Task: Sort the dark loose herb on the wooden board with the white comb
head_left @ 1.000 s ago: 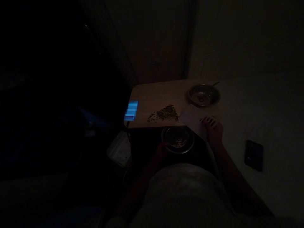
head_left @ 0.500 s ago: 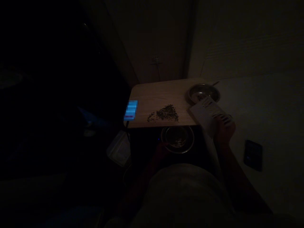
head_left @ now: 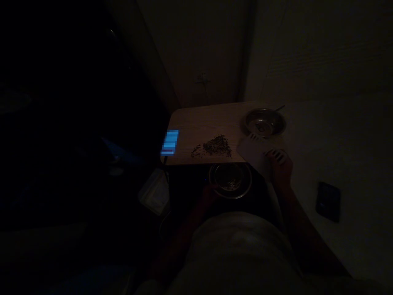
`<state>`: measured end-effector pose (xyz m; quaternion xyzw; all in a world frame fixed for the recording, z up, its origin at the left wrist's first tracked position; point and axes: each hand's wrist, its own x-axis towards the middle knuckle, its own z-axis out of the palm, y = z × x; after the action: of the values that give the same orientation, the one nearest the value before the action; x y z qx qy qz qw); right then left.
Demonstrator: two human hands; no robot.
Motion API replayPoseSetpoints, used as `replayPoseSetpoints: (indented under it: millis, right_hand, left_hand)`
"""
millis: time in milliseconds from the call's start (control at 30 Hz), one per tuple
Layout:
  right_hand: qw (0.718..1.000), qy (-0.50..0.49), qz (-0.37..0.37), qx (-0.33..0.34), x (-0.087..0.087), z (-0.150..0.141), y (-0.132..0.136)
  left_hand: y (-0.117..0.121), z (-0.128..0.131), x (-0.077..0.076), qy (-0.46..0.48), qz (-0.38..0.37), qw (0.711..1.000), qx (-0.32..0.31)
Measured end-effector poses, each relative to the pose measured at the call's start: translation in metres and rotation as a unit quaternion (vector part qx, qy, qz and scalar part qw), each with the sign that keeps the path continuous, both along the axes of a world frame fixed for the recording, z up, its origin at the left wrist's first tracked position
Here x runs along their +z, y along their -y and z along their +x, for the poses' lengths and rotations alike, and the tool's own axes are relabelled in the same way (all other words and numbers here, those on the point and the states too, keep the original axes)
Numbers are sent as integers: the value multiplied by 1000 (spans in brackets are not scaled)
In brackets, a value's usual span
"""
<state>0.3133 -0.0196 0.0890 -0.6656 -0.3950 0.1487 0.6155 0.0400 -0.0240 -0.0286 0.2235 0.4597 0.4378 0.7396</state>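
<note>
The scene is very dark. My right hand is closed on the near right end of a pale flat sheet with slots, which slants over the right front edge of a small wooden table. Left of the sheet, a loose heap of small dark bits, like seeds or dried leaves, lies on the tabletop. Just below the table's front edge, my left hand grips the left rim of a round metal bowl. Some small bits show in that bowl. My left fingers are mostly lost in shadow.
A second metal bowl with a utensil handle sticking out stands at the table's back right. A lit phone screen, blurred out, sits at the left edge. A pale container is lower left, and a dark phone-like device lies at right.
My right hand moved the slotted sheet right, away from the heap, then back left toward it. The heap looks the same. My left hand and its bowl have stayed in place.
</note>
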Motion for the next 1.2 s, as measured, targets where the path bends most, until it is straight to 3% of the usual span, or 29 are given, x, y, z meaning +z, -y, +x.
replayPoseSetpoints:
  millis: [300,733,1033,1200]
  right_hand:
    - [999,-6,17,-27,0,0,-1]
    - [998,-13,-21,57,4,-8,3]
    - [996,27,-33,80,4,-8,3]
    - [996,38,-30,71,4,-6,4]
  left_hand:
    - [-2,5,3,12,-16,1000,-13]
    - [-1,-1,-9,-23,-13,1000,9]
    - [-6,4,-9,16,-48,999,-15]
    - [-1,-3,-10,-1,-36,999,24]
